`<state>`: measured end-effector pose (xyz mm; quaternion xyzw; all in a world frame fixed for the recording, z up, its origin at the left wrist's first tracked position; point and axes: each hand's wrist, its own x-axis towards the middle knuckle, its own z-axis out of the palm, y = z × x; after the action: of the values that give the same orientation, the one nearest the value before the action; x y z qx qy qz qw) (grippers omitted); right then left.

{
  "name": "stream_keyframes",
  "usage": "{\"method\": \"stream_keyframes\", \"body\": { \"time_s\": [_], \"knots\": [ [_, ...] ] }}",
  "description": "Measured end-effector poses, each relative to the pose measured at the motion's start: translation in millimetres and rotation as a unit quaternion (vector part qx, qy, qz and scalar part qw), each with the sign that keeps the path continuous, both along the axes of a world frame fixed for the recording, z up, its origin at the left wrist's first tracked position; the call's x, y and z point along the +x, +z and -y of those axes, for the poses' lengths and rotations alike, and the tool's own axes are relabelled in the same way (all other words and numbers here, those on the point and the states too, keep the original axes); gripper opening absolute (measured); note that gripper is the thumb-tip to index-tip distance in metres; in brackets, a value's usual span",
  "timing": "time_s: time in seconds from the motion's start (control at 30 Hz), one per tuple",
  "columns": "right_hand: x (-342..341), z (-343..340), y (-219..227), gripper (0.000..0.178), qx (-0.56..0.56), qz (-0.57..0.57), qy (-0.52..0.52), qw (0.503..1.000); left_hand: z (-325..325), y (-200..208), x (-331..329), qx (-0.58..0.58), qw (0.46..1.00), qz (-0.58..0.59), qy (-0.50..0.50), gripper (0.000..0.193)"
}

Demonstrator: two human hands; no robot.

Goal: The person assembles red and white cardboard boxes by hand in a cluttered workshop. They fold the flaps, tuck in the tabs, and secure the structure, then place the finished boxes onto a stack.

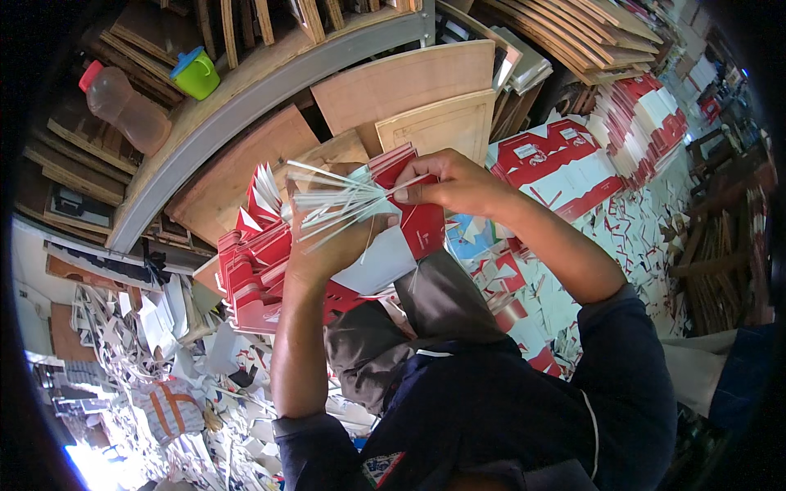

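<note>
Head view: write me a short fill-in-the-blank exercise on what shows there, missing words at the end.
1. The cup has a ____ lid.
2. The bottle is to the ____ of the cup.
3. The strips by the right hand are ____.
4. The cards in the left hand are white and ____.

Missing words: blue; left; white; red.

The shelf (pixel 262 92) is bearing a green cup (pixel 196 75), a bottle (pixel 124 106) left of it, and wooden boards (pixel 229 34) behind it.

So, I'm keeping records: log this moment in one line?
left hand: holds red sheets; right hand: pinches white strips; cup: on shelf
</note>
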<state>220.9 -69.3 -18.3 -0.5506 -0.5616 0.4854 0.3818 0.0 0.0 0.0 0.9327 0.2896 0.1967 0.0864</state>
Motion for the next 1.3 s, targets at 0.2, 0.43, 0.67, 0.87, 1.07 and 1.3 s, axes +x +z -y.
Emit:
{"method": "stream_keyframes", "body": {
  "time_s": [0.2,0.43,0.67,0.87,1.07,1.3],
  "knots": [
    [10,1,5,0.026,-0.004,-0.041,0.076,0.996,-10,-14,-7,-0.054,0.998,0.0,-0.015,0.037],
    [12,-2,0,0.027,0.012,-0.018,0.058,0.998,-13,-9,-5,-0.09,0.995,-0.009,-0.052,0.043],
    [-2,-1,-10,0.019,0.005,-0.103,-0.03,0.994,-11,-5,0,-0.015,0.999,0.014,-0.048,0.043],
    [-14,1,-11,0.016,0.009,-0.014,-0.087,0.996,-10,-3,3,-0.04,0.999,-0.014,-0.017,0.042],
    [-19,0,-31,0.016,0.091,-0.037,-0.112,0.989,-6,-6,8,-0.047,0.998,-0.042,0.026,0.036],
    [-13,-9,-43,0.021,0.122,-0.029,-0.097,0.987,-5,-16,2,0.061,0.997,0.035,-0.016,0.031]
  ]
}}
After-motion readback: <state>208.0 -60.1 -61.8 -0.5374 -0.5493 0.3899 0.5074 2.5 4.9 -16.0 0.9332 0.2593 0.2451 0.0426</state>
